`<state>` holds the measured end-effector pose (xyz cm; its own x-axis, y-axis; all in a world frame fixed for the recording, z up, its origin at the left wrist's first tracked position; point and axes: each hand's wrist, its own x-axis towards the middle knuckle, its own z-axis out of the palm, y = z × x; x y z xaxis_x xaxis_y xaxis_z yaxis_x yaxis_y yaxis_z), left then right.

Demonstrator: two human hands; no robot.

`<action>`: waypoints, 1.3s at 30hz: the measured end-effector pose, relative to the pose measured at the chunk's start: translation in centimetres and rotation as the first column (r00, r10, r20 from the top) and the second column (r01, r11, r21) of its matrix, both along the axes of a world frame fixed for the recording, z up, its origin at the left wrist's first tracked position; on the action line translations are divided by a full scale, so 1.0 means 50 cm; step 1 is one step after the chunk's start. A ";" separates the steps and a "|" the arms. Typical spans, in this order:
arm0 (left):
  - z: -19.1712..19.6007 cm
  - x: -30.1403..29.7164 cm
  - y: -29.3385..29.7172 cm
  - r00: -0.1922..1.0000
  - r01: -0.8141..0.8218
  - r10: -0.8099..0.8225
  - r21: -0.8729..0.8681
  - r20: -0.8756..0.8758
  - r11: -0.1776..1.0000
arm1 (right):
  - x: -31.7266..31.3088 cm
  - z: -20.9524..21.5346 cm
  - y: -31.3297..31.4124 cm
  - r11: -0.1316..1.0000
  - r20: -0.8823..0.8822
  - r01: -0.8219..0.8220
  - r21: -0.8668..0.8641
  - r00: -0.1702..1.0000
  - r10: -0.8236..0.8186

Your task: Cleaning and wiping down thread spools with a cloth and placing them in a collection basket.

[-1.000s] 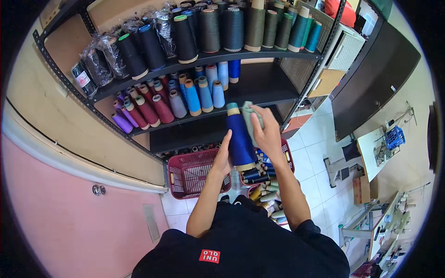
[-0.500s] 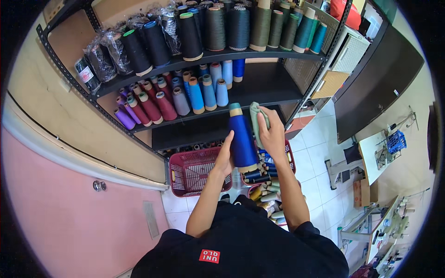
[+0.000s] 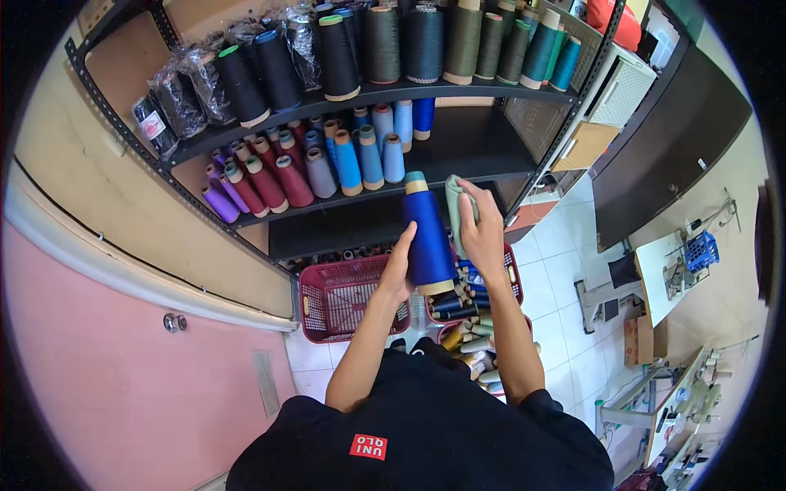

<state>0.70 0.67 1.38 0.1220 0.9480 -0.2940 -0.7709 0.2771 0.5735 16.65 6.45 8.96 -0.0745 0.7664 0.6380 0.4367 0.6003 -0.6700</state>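
A large cone of dark blue thread (image 3: 431, 241) stands nearly upright in front of me, its narrow greenish tip pointing away. My left hand (image 3: 399, 266) is closed around its left side, thumb along the thread. In my right hand (image 3: 483, 225) is a pale green cloth (image 3: 455, 209), gripped with bent fingers just right of the cone. Part of the cloth is hidden behind the fingers. Beyond the cone, the middle shelf (image 3: 483, 151) carries blue, grey, maroon and purple thread cones.
Below my hands sits a maroon plastic basket (image 3: 313, 327), beside another basket (image 3: 513, 282) filled with thread spools. Black and green cones (image 3: 381, 49) line the upper shelf. A pink door (image 3: 147, 360) is at left; worktables (image 3: 647, 278) stand at right.
The cone and both hands stay in nearly the same place. My right hand and the cloth have shifted slightly right and up. The view has tilted a little.
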 end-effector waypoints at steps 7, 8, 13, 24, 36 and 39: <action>-0.037 0.006 0.006 0.981 -0.007 0.019 0.060 -0.193 0.998 | -0.030 0.017 -0.021 0.991 0.123 -0.099 -0.088 0.986 0.109; -0.039 0.004 0.005 0.977 0.006 0.013 0.088 -0.214 0.996 | -0.026 0.003 -0.017 0.994 0.069 -0.081 -0.073 0.994 0.086; -0.031 0.004 0.003 0.993 -0.032 0.036 0.037 -0.111 0.999 | 0.007 -0.039 0.004 0.976 0.072 -0.020 -0.217 0.997 0.037; -0.025 0.005 0.002 0.978 -0.056 0.082 0.136 -0.191 0.989 | -0.030 0.019 -0.064 0.986 0.154 -0.091 -0.141 0.982 0.112; 0.014 -0.006 -0.021 0.994 0.101 -0.101 -0.003 -0.030 0.995 | -0.017 0.078 -0.075 1.000 0.030 0.010 -0.022 1.000 -0.009; 0.005 0.006 -0.021 0.998 0.006 -0.004 0.026 -0.070 1.000 | -0.027 0.064 -0.071 0.996 0.306 -0.092 0.024 0.949 0.080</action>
